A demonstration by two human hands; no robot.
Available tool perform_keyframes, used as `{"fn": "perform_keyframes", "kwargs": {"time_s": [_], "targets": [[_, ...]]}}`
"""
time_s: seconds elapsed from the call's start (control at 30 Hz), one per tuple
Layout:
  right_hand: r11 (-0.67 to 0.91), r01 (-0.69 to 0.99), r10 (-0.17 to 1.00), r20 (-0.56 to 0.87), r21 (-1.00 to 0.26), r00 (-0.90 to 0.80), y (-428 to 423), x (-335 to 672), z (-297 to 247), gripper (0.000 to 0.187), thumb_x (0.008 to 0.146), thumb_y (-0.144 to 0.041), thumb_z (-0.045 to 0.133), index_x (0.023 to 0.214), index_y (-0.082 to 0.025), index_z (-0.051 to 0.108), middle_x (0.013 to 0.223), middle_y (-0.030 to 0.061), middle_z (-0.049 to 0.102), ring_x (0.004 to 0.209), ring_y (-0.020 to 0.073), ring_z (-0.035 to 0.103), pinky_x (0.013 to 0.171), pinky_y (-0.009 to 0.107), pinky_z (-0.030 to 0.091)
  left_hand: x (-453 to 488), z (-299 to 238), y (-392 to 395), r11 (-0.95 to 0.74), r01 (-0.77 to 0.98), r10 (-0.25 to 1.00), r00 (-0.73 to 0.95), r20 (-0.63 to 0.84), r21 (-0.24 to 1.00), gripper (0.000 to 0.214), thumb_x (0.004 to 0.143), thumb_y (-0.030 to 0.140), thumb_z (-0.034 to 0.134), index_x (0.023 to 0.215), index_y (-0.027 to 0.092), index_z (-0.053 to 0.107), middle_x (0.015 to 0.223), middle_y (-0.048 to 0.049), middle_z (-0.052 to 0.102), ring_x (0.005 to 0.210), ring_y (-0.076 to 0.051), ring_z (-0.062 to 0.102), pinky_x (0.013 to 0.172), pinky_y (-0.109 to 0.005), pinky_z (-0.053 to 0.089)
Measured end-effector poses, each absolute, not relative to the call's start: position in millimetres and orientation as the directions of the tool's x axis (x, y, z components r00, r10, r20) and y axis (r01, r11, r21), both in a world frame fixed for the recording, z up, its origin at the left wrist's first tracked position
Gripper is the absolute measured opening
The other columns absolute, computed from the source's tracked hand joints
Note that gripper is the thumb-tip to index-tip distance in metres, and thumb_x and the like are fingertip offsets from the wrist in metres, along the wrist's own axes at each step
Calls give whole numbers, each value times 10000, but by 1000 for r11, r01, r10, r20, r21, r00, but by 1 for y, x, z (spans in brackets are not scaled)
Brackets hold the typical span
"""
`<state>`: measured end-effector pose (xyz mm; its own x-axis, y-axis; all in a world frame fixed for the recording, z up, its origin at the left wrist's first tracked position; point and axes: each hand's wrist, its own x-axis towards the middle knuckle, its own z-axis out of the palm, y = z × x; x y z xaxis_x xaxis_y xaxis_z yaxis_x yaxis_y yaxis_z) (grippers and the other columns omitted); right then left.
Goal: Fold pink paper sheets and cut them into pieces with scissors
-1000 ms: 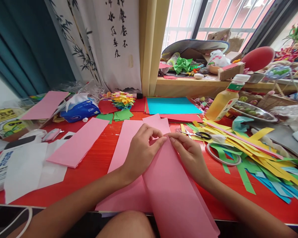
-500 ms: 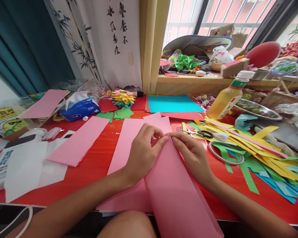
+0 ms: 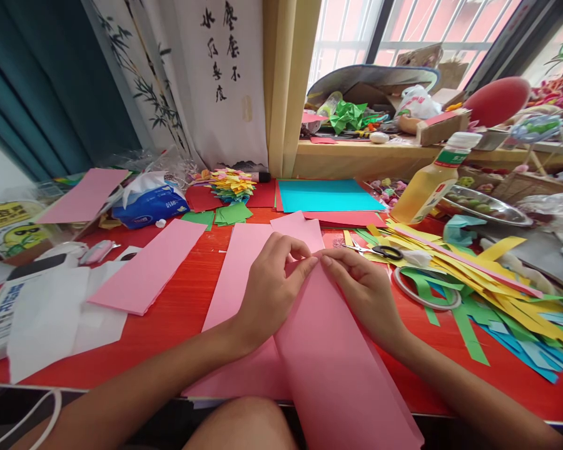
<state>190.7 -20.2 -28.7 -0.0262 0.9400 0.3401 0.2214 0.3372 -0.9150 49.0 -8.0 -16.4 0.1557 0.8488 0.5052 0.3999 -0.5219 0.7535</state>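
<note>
A long sheet of pink paper (image 3: pixel 342 350) slants toward me, its near end hanging past the table edge. My left hand (image 3: pixel 274 290) pinches its far end between thumb and forefinger. Right beside those fingertips, my right hand (image 3: pixel 363 290) pinches the same end from the other side. The paper looks doubled along its right edge. Under it and to the left lies more pink paper (image 3: pixel 248 262), flat on the red table and partly hidden by my left hand. A pair of scissors (image 3: pixel 385 252) with black handles lies just beyond my right hand.
Yellow paper strips (image 3: pixel 455 262) and green and blue ones cover the right side, near a roll of tape (image 3: pixel 406 294). A bottle (image 3: pixel 426 187) stands behind them. Folded pink paper (image 3: pixel 150 269), white sheets (image 3: pixel 47 325) and a blue tissue pack (image 3: pixel 150 206) lie left. Turquoise paper (image 3: pixel 331 195) is at the back.
Almost nothing differs. My right hand has shifted very slightly at the paper's far end, and the near part of the sheet has moved a little to the right.
</note>
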Motion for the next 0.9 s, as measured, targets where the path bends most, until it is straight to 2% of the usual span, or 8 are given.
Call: {"fn": "perform_keyframes", "kwargs": {"time_s": [0.17,0.33,0.43,0.57,0.67,0.9], "targets": [[331,231,940,342,-915,5,-14,196,-28,189,831,-319,496,891,-229,652,745,-1,615,642,115,527,521,206,404,47,-14,-3,-428,414,903,162,398,803,107,792,293,541,853,207,559,888,23,596,798,-113,524,713,-232,400],[332,278,930,362,-901,60,-7,202,-27,195,817,-337,514,869,-216,658,710,-3,592,624,109,506,502,198,385,44,-14,0,-370,402,926,231,298,838,195,809,376,493,790,201,577,822,30,619,769,-119,547,673,-228,403],[303,242,943,326,-922,63,-4,205,-25,212,809,-356,517,874,-205,652,705,1,586,605,109,501,480,196,384,43,-15,1,-345,384,933,237,270,856,192,811,367,484,787,196,568,807,25,612,742,-121,550,634,-226,405],[255,178,966,259,-950,0,-1,207,-24,224,793,-370,531,871,-195,645,701,3,581,591,108,497,482,200,400,43,-16,1,-354,395,931,233,280,848,160,803,327,494,768,186,562,788,14,604,734,-126,550,645,-232,405],[249,200,968,251,-948,-15,0,208,-23,230,791,-374,533,868,-189,648,700,4,581,596,108,498,488,201,400,43,-16,2,-385,412,921,226,316,826,130,793,298,510,763,185,566,795,11,604,745,-126,545,662,-232,404],[310,332,928,359,-891,98,11,219,-22,235,794,-379,530,844,-184,653,737,11,604,627,112,514,512,205,386,42,-17,7,-419,375,908,169,383,827,155,833,264,458,874,210,598,903,12,613,847,-115,542,732,-223,403]]}}
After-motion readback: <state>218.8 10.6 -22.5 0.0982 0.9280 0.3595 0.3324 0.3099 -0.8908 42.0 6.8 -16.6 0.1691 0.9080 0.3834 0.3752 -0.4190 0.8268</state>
